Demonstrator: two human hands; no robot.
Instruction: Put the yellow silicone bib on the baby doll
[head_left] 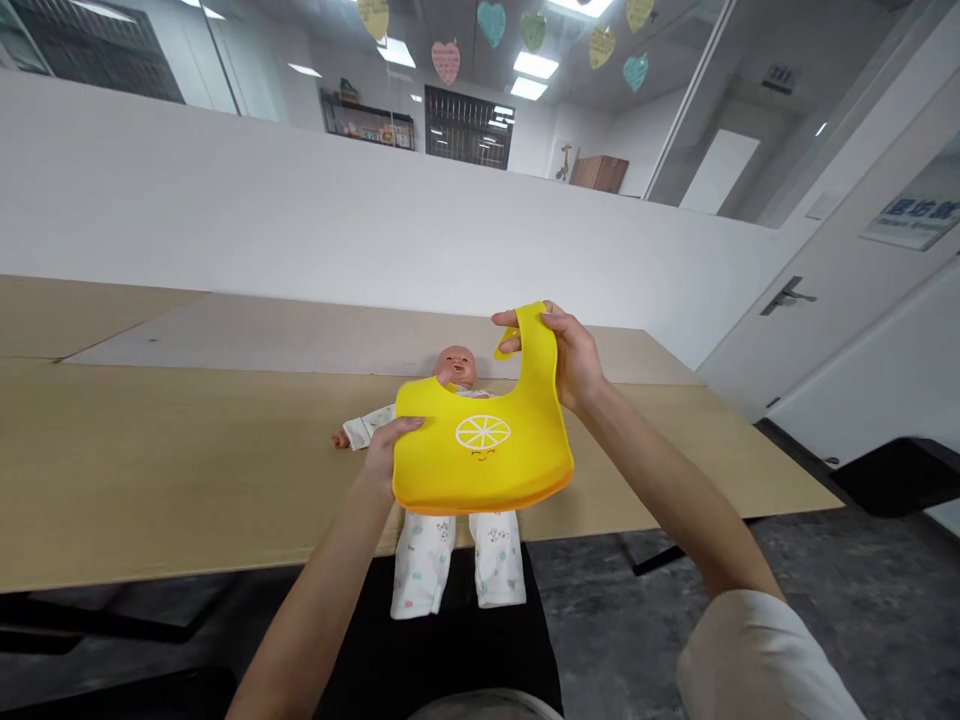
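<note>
- White partition wall (300, 210) spans the upper half of the frame, glass above it. Ceiling lights reflect in the glass.
- Light wood table (150, 470) runs across the middle from the left edge to right of centre. Its near edge faces the camera.
- Grey floor (637, 620) at lower right, with a black chair (900, 475) at the right edge.
- White door (847, 330) at right, with a lever handle (786, 296) on it and a blue sign (919, 215) above right. The sign text is unreadable.
- Baby doll (455, 366) lies face up on the table at centre frame, head toward the wall. It wears a white printed romper. Its legs hang over the near table edge above a dark surface (450, 650). One arm sticks out to frame left; the torso is hidden behind the bib.
- Yellow silicone bib (480, 450) with a white lemon-slice print is held up in the air at centre frame, just in front of the doll. Print side faces the camera, crumb pocket at the bottom. One neck strap sticks up at upper right.
- Right hand (574, 360) is right of centre, at the raised neck strap. Thumb and fingers pinch the strap near its top. One fingertip shows on the strap's left side.
- Left hand (388, 452) is at the bib's left edge, pinching it with the thumb laid across the front. The other fingers are behind the bib, so I can't tell how they sit.
- Paper hearts (445, 60) in pink, teal, green and yellow hang along the top of the frame.
</note>
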